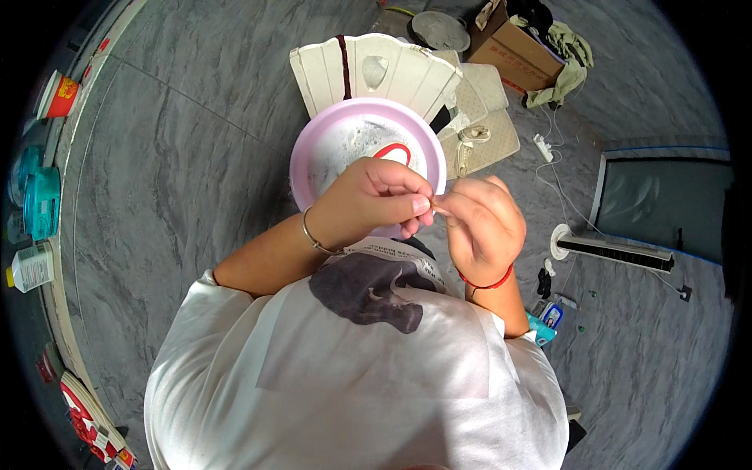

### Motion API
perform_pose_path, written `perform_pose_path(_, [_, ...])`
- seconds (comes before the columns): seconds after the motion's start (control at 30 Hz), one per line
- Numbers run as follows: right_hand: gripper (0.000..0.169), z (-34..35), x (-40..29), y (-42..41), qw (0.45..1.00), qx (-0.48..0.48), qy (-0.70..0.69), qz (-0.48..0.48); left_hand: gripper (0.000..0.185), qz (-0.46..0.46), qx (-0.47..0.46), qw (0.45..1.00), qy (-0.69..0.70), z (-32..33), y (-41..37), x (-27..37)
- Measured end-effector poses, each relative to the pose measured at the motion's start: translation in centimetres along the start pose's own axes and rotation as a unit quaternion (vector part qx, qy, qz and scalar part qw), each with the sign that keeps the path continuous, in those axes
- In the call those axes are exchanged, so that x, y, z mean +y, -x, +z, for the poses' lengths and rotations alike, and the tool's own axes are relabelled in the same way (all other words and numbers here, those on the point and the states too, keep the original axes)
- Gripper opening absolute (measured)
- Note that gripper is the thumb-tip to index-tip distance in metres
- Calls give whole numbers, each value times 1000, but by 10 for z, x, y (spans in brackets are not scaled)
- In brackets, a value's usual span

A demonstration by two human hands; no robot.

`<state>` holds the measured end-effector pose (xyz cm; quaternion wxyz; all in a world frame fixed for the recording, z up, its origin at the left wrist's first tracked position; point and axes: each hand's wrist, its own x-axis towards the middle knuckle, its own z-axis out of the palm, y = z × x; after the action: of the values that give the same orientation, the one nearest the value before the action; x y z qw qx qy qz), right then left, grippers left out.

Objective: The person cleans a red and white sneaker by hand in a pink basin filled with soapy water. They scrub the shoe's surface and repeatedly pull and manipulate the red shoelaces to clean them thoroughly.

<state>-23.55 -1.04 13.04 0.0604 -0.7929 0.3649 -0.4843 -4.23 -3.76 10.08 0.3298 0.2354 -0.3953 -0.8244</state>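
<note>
My left hand (385, 197), with a metal bangle at the wrist, is raised above the near part of a lilac plastic basin (299, 158). My right hand (484, 220), wearing a red cord bracelet, is just beside the basin's right rim. Thumb and fingers of both hands are pinched, and their tips meet in front of my chest. Whether something tiny or thin is between the fingertips is too small to tell. Foamy water fills the basin, and a white object with a red edge (395, 153) shows in it, partly hidden behind my left hand.
Behind the basin is a white scalloped panel (317, 70). Beige pads (499, 141) with a coiled strap (474, 134) lie to its right. Farther off are a cardboard box (517, 56) of cloth, a power strip (542, 148) with cables, and a tower fan (614, 249). Containers line the left ledge (64, 194).
</note>
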Motion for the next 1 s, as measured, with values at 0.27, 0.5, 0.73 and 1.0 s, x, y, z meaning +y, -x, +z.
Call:
perform_pose_path(0.27, [24, -1, -1, -1, 1000, -3, 8, 5, 10, -4, 7, 1000, -3, 0, -1, 1])
perform_pose_path(0.5, [25, -2, 1, -1, 1000, -6, 9, 5, 10, -1, 3, 1000, -15, 0, -2, 2])
perform_pose_path(0.73, [26, -1, 3, -1, 1000, -10, 8, 6, 10, -1, 3, 1000, -16, -2, -4, 1])
perform_pose_path(1.0, [26, -1, 5, -1, 1000, -14, 3, 11, 10, -3, 8, 1000, -9, -2, -5, 1])
